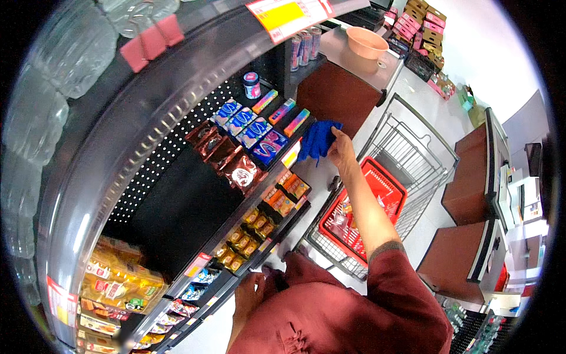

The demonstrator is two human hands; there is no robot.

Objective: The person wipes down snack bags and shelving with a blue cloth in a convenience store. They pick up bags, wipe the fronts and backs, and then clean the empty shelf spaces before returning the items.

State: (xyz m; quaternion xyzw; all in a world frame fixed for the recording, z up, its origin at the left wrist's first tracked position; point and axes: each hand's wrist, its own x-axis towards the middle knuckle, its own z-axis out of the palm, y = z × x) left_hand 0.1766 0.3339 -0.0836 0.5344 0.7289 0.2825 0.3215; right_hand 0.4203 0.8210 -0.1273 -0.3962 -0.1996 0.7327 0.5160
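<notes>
Reaching forward past the shelf's end, my right hand (pixel 341 148) is closed on a bunched blue cloth (pixel 319 139). The cloth hangs beside the corner of a black store shelf (pixel 172 212). Near it on the shelf lie blue-and-white packs (pixel 256 132), three narrow colourful boxes (pixel 282 111), a small round tub (pixel 251 86) and brown foil packets (pixel 241 175). My left hand (pixel 250 290) is low in front of my body, by the lower shelves, with fingers curled; whether it holds anything cannot be made out.
A wire shopping cart (pixel 409 146) with a red basket (pixel 384 186) stands to the right of the shelf. Beyond are a counter with an orange basin (pixel 367 43), stacked cartons (pixel 411 22) and brown checkout counters (pixel 471 177). Yellow bread packs (pixel 119 283) sit at the shelf's near end.
</notes>
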